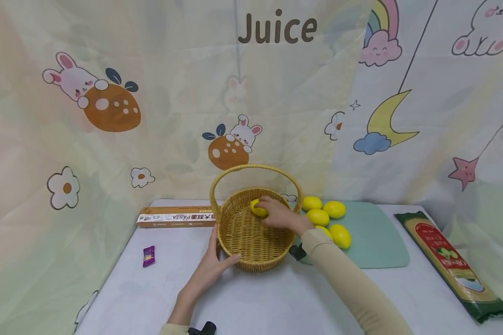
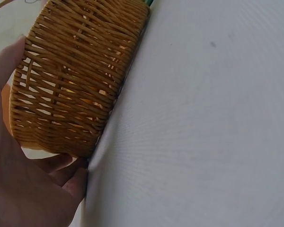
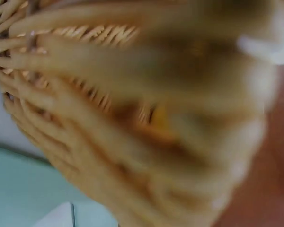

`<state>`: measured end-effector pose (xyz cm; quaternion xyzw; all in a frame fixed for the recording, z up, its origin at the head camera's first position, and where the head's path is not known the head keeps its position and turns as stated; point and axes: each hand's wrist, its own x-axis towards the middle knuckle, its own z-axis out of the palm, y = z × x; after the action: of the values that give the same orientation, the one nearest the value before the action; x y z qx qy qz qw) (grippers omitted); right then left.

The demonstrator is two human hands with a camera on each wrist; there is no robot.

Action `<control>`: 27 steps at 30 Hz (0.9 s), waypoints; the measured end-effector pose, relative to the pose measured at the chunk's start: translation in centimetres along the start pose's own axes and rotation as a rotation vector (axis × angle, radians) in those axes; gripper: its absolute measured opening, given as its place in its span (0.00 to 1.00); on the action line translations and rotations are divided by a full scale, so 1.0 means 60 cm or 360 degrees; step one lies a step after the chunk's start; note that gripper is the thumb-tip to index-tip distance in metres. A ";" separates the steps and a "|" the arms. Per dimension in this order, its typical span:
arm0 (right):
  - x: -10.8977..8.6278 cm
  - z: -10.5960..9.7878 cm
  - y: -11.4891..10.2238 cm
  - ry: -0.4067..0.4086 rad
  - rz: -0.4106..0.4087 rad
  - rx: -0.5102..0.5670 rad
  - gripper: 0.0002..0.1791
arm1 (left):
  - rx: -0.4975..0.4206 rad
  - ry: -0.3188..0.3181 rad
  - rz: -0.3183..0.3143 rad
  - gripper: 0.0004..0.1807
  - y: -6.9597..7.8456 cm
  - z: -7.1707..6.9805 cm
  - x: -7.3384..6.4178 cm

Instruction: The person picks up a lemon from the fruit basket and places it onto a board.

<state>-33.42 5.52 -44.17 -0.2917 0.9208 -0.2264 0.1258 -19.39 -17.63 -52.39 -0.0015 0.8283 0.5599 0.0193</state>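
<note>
A round wicker basket (image 1: 255, 266) with a tall arched handle stands on the table. At its near left side, my left hand (image 1: 207, 272) holds the wall, thumb at the rim and fingers against the outside; the left wrist view shows that hand (image 2: 33, 189) beside the woven wall (image 2: 75, 80). My right hand (image 1: 278, 215) reaches over the right rim into the basket and grips a yellow lemon (image 1: 258, 209) near the back inner wall. In the right wrist view the blurred weave (image 3: 109, 61) fills most of the frame and hides the fingers.
Several more lemons (image 1: 334, 209) lie on a pale green cutting board (image 1: 377, 242) right of the basket. A green pasta packet (image 1: 452, 265) lies at the far right. Behind left is a long pasta box (image 1: 176, 217), with a small purple packet (image 1: 148, 256) nearer.
</note>
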 end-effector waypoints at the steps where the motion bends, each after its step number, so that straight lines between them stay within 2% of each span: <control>1: 0.000 0.001 0.000 0.0009 -0.0015 0.0001 0.31 | -0.0006 -0.0001 0.0000 0.63 0.000 0.000 0.000; 7: -0.002 0.011 0.004 0.0022 -0.0101 0.0005 0.30 | -0.0020 -0.0003 -0.0013 0.63 -0.003 0.001 0.000; 12: -0.003 0.012 0.003 0.0014 -0.0157 -0.0060 0.30 | -0.0030 -0.0006 -0.0016 0.63 -0.005 0.000 -0.001; 20: -0.008 0.008 -0.002 0.0042 -0.0114 -0.0126 0.32 | -0.0055 -0.0015 0.0002 0.63 -0.005 -0.001 0.001; 27: -0.011 0.005 -0.005 0.0084 -0.0145 -0.0216 0.31 | -0.0054 -0.0001 0.0003 0.63 -0.005 0.001 0.002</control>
<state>-32.65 5.58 -44.20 -0.3351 0.9228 -0.1767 0.0709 -19.48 -17.68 -52.68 -0.0006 0.8188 0.5738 0.0191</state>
